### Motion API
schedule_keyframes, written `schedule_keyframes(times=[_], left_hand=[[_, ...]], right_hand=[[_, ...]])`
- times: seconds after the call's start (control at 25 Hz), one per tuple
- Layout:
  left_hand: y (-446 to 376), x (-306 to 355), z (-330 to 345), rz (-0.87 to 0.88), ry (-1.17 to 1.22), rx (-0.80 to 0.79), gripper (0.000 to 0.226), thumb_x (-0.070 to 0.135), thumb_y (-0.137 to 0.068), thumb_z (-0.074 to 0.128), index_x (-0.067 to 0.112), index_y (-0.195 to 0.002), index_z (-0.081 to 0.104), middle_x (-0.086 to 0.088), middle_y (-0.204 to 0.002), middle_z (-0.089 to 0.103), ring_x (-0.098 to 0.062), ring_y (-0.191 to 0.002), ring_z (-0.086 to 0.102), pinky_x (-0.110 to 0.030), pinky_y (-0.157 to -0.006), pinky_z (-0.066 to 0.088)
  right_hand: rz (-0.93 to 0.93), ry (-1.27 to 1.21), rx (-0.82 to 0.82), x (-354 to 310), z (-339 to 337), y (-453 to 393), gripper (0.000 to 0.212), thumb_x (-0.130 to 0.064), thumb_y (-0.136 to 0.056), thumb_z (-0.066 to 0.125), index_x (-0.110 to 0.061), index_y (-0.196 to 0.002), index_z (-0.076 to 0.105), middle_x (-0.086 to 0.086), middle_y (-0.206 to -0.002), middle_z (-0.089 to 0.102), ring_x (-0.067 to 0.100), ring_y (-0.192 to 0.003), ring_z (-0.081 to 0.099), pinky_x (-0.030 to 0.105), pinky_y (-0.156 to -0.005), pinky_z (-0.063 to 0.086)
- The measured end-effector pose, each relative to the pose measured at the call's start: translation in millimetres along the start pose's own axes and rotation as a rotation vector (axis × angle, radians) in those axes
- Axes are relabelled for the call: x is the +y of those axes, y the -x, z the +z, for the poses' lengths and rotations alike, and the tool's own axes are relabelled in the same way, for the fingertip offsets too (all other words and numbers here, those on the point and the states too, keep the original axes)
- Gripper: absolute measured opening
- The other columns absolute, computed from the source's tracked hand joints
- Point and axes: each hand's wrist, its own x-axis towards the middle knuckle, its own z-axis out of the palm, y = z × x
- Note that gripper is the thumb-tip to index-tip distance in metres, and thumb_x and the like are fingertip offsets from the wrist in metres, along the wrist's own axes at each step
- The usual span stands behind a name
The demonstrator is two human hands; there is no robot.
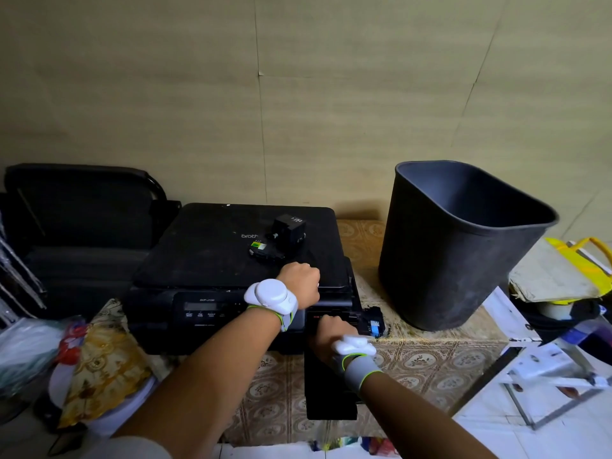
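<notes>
A black Brother printer [205, 260] sits on a table with a patterned cloth [427, 359]. Two black ink cartridges lie on its lid, a boxy one [291, 226] and a flat one with a green label [263, 250]. My left hand [299, 283] is curled over the lid's front right edge. The cartridge bay door [328, 395] hangs open at the printer's front right. My right hand [331, 332] reaches into the bay beside a red label, and its fingertips are hidden. A cartridge with a blue label [374, 326] sticks out just right of that hand.
A tall dark waste bin [457, 260] stands on the table right of the printer. A yellow patterned cloth [102, 362] and bags lie at the left. A dark chair [82, 200] is behind them. Papers, a yellow bag [583, 260] and a metal frame crowd the right.
</notes>
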Motion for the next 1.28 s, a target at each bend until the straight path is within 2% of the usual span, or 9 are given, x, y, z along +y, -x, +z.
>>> schedule_keyframes(times=[0.24, 0.4, 0.64, 0.76, 0.92, 1.0, 1.04, 1.16, 1.28], left_hand=[[0, 0, 1, 0.001, 0.004, -0.001, 0.033, 0.016, -0.094, 0.042, 0.004, -0.117, 0.062, -0.018, -0.123, 0.064, -0.035, -0.115, 0.059, -0.037, -0.091, 0.046], [1, 0, 1, -0.015, 0.007, -0.007, 0.033, 0.018, -0.095, 0.042, 0.005, -0.118, 0.062, -0.017, -0.124, 0.064, -0.036, -0.116, 0.059, -0.037, -0.091, 0.047], [1, 4, -9, -0.018, 0.010, -0.051, 0.030, 0.015, -0.090, 0.046, 0.002, -0.107, 0.066, -0.019, -0.116, 0.067, -0.037, -0.110, 0.062, -0.038, -0.088, 0.050], [1, 7, -19, -0.011, -0.009, -0.080, 0.031, 0.014, -0.089, 0.047, 0.000, -0.110, 0.065, -0.020, -0.119, 0.066, -0.037, -0.112, 0.061, -0.038, -0.088, 0.050], [-4, 10, -29, -0.004, -0.043, -0.142, 0.034, 0.015, -0.090, 0.047, 0.001, -0.116, 0.062, -0.018, -0.125, 0.063, -0.035, -0.117, 0.059, -0.035, -0.090, 0.050], [-7, 11, -32, -0.003, -0.042, -0.163, 0.034, 0.014, -0.089, 0.046, 0.001, -0.116, 0.062, -0.018, -0.126, 0.062, -0.034, -0.116, 0.060, -0.034, -0.090, 0.050], [-8, 12, -33, -0.002, -0.038, -0.168, 0.034, 0.013, -0.089, 0.046, 0.001, -0.116, 0.062, -0.018, -0.126, 0.062, -0.034, -0.115, 0.060, -0.035, -0.090, 0.050], [-9, 15, -34, 0.005, -0.029, -0.163, 0.033, 0.012, -0.089, 0.046, 0.000, -0.115, 0.062, -0.018, -0.123, 0.063, -0.035, -0.113, 0.061, -0.035, -0.089, 0.051], [-10, 17, -35, 0.012, -0.036, -0.172, 0.031, 0.012, -0.088, 0.047, 0.000, -0.113, 0.062, -0.018, -0.122, 0.064, -0.033, -0.112, 0.061, -0.034, -0.087, 0.051]], right_hand=[[0.010, -0.042, -0.038, 8, 4, 6, 0.043, -0.041, -0.080, 0.058, -0.011, -0.111, 0.064, 0.012, -0.117, 0.068, 0.031, -0.106, 0.065, 0.034, -0.081, 0.050], [0.016, -0.057, -0.049, 12, 6, 13, 0.045, -0.042, -0.075, 0.060, -0.011, -0.109, 0.065, 0.013, -0.112, 0.069, 0.032, -0.102, 0.067, 0.039, -0.085, 0.054], [-0.015, -0.058, -0.083, 33, -9, 22, 0.048, -0.047, -0.072, 0.061, -0.015, -0.108, 0.066, 0.013, -0.108, 0.071, 0.030, -0.099, 0.068, 0.036, -0.083, 0.055], [-0.010, -0.042, -0.103, 49, -29, 26, 0.041, -0.038, -0.077, 0.063, -0.015, -0.110, 0.066, 0.012, -0.110, 0.070, 0.028, -0.103, 0.067, 0.031, -0.081, 0.052], [0.042, -0.013, -0.136, 73, -52, 28, 0.034, -0.027, -0.081, 0.062, -0.010, -0.109, 0.066, 0.008, -0.093, 0.071, 0.022, -0.100, 0.068, 0.020, -0.061, 0.044], [0.069, -0.013, -0.123, 84, -57, 28, 0.037, -0.029, -0.079, 0.066, -0.009, -0.110, 0.066, 0.010, -0.103, 0.072, 0.023, -0.101, 0.068, 0.021, -0.065, 0.043], [0.084, -0.020, -0.111, 90, -59, 26, 0.039, -0.032, -0.078, 0.068, -0.008, -0.108, 0.067, 0.009, -0.102, 0.072, 0.023, -0.097, 0.067, 0.022, -0.068, 0.043], [0.097, -0.095, -0.119, 101, -60, 17, 0.036, -0.034, -0.073, 0.072, -0.008, -0.099, 0.069, 0.002, -0.074, 0.063, 0.019, -0.075, 0.060, 0.022, -0.062, 0.045], [0.109, -0.104, -0.134, 107, -61, 5, 0.020, -0.033, -0.070, 0.074, -0.013, -0.072, 0.072, -0.005, -0.054, 0.059, 0.010, -0.051, 0.056, 0.021, -0.054, 0.046]])
